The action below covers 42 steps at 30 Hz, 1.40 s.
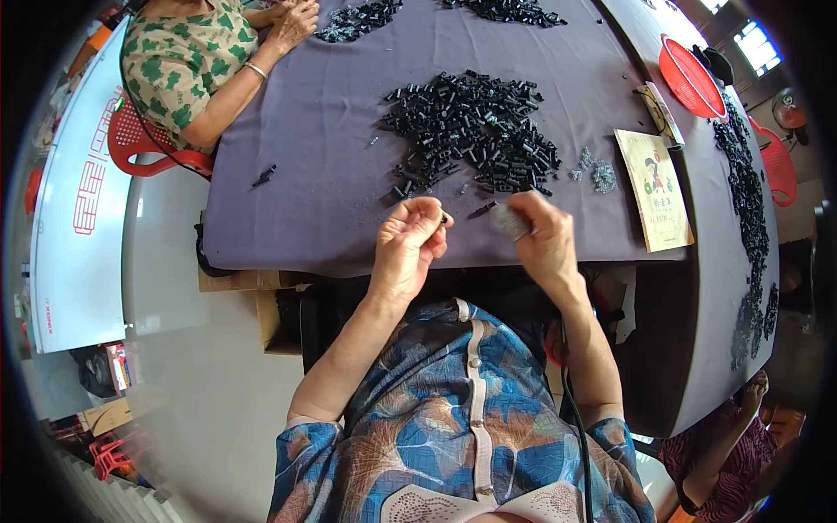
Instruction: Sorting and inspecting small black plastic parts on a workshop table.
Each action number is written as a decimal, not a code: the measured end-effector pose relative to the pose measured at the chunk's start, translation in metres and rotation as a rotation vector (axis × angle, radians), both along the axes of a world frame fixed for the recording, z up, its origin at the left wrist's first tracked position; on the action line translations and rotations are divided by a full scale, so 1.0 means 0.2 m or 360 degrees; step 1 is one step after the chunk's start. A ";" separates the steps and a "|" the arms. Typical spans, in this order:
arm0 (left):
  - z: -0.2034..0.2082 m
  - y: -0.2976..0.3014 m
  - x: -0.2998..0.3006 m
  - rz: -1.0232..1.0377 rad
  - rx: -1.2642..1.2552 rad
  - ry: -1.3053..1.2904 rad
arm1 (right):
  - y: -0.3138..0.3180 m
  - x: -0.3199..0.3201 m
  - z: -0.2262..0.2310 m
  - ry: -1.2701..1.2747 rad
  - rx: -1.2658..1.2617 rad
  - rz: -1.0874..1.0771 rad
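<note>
Above the near edge of the table, my left hand [407,246] is closed, thumb and forefinger pinching a small black plastic part [445,219], mostly hidden by the fingers. To its right, my right hand [547,237] is closed around a greyish, rounded thing [510,223], too blurred to name. A gap separates the two hands. Just beyond them spreads a large heap of short black cylindrical plastic parts [475,126]. One loose black part [481,209] lies between the hands. Small clear plastic pieces [603,177] sit in a little pile right of the heap.
A yellowish booklet [654,192] lies at the right of the purple-grey tablecloth [296,209]. Beyond it are a red plastic basket [689,78] and a long strip of black parts [751,209]. Another person [196,65] sits at the far left, hands near a smaller heap [357,19].
</note>
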<state>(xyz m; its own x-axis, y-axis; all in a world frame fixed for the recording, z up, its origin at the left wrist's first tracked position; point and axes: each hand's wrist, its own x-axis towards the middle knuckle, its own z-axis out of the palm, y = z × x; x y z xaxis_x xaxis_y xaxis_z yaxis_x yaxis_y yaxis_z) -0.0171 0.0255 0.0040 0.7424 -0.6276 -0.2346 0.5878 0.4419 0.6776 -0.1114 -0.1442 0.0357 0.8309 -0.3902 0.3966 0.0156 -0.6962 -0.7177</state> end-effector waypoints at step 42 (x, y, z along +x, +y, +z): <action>-0.06 0.02 0.08 0.0078 -0.0197 0.0086 | -0.12 0.02 0.01 0.0054 -0.0472 0.0045</action>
<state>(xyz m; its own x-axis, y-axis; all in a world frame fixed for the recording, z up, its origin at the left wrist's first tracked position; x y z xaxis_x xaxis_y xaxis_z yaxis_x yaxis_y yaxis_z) -0.0019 0.0301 -0.0074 0.7614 -0.6173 -0.1982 0.5974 0.5493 0.5842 -0.1073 -0.1689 0.0371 0.8545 -0.2381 0.4616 0.0173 -0.8752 -0.4835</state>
